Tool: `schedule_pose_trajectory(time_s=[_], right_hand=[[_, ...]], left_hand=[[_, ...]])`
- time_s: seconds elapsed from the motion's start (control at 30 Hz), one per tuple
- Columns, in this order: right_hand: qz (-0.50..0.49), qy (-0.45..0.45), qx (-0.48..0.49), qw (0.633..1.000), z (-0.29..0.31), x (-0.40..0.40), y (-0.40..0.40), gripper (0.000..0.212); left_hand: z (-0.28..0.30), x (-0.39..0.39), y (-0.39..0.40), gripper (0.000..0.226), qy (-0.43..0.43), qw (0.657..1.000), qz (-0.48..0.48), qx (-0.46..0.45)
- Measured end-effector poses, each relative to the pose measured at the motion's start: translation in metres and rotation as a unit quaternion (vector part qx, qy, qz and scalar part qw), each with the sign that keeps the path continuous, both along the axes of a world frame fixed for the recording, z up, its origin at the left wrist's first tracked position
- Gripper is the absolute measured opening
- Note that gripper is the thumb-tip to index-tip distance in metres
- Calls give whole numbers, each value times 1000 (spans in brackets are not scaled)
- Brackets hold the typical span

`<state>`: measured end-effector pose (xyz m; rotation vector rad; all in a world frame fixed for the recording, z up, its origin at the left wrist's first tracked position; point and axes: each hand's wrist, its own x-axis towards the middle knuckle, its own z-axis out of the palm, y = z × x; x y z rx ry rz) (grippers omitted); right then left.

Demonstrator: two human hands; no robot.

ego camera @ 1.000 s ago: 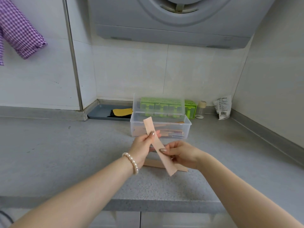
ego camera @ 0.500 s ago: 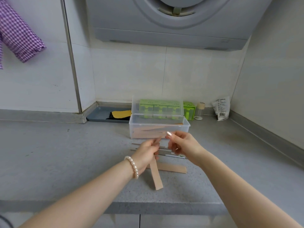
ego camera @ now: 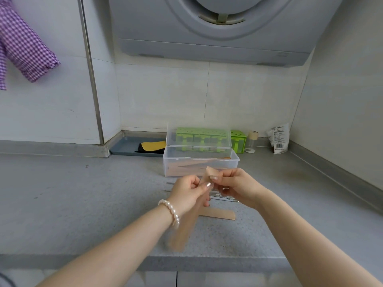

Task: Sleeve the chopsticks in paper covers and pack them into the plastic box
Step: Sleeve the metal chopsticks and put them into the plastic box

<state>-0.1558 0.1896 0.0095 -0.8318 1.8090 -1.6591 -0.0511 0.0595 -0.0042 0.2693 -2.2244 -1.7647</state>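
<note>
1. Above the counter (ego camera: 62, 204), near the middle of its front edge, a paper cover (ego camera: 187, 222) is held between both hands, its top end raised and its lower end hanging blurred toward the front edge.
2. The left hand (ego camera: 186, 193) is curled round the upper part of the cover, thumb and fingers pinched on it; a pearl bracelet (ego camera: 171, 213) is worn on that wrist.
3. The right hand (ego camera: 236, 187) is closed on the top end of the cover, which is pinched between thumb and fingertips.
4. Metal chopsticks (ego camera: 224, 198) are seen lying on the counter just behind and under the hands, partly hidden by them.
5. A second paper cover (ego camera: 219, 214) is laid flat on the counter below the hands.
6. The plastic box (ego camera: 201, 162) is placed just behind the hands, toward the back edge, with its clear lid (ego camera: 199, 135) tipped up; tan sleeved pieces are visible through its wall.
7. Behind the box, along the back edge, a green holder (ego camera: 238, 139), a small jar (ego camera: 251, 141) and a white packet (ego camera: 278, 139) are lined up toward the right corner.
8. A grey tray (ego camera: 124, 147) with a yellow and black item is set left of the box.
</note>
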Motion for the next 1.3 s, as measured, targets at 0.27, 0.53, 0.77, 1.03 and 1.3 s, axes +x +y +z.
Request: schedule_pose_trajectory(time_s=[0.27,0.53,0.77,1.03,1.3], right_hand=[[-193,225,235,926,-35,-43,8,12],[-142,328,347,867,-59,-47,6,8],[-106,340,392,848,-61,-54,4,8],[-160,174,151,960,-28,-41,27,13],[-185,-190,-259,929,-3,-43,52,18]], left_hand=[[-18,-7,-15,14,-93,976,-3,198],[-32,-8,-23,17,-108,978,-12,178],[-41,-3,-31,27,-105,987,-54,112],[-42,-2,-32,13,-96,990,-87,51],[-41,-4,-35,13,-95,987,-107,79]])
